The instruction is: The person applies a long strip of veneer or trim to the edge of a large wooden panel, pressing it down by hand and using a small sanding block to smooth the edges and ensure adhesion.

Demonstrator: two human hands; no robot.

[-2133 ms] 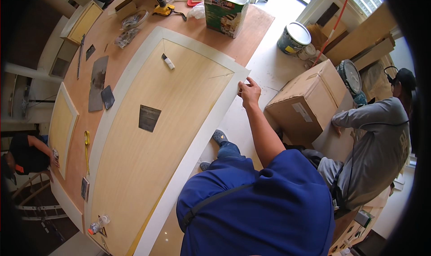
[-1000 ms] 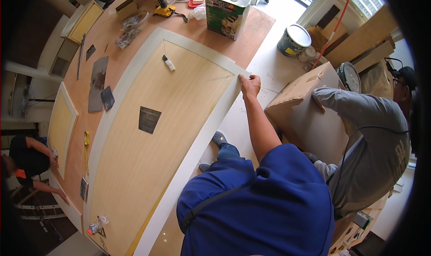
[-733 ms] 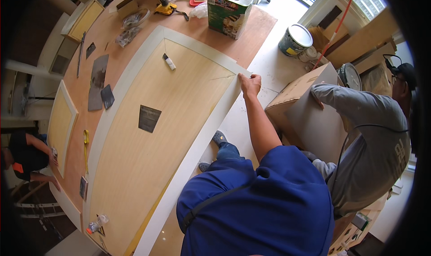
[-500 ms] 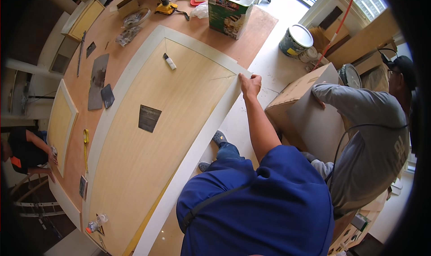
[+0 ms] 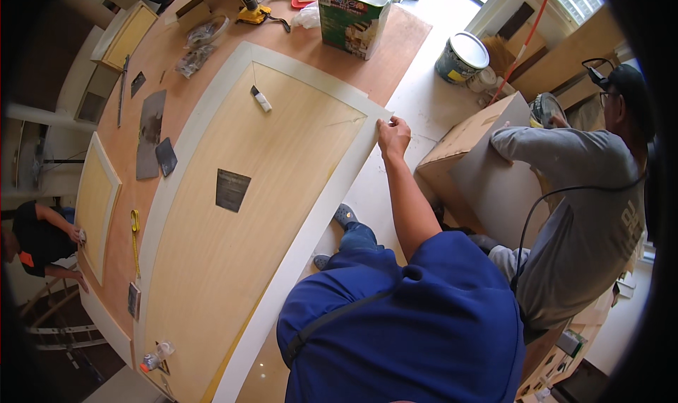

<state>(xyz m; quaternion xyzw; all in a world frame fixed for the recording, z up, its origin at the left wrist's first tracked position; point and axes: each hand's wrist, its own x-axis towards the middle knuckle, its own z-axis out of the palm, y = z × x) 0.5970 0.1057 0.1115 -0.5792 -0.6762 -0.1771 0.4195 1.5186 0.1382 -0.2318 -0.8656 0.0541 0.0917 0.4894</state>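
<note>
Our right hand (image 5: pixel 394 140) has bent fingers at the corner of the big board (image 5: pixel 289 149); we cannot tell if they pinch it. The board lies left of the fingers on the worktop (image 5: pixel 399 46), its long way running down and left from them, one short end beside them. White border (image 5: pixel 311 76) sits along three sides; the yellow strip (image 5: pixel 227 360), well below the fingers, seems not done.

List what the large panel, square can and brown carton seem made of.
Large panel: probably wood veneer, matte, from its streaky pale grain; the whitish border could be paint or laminate.
Square can: likely thin metal, printed sides, from its glinting top.
Brown carton: apparently cardboard, dull and uncoated, from its plain brown top.
</note>
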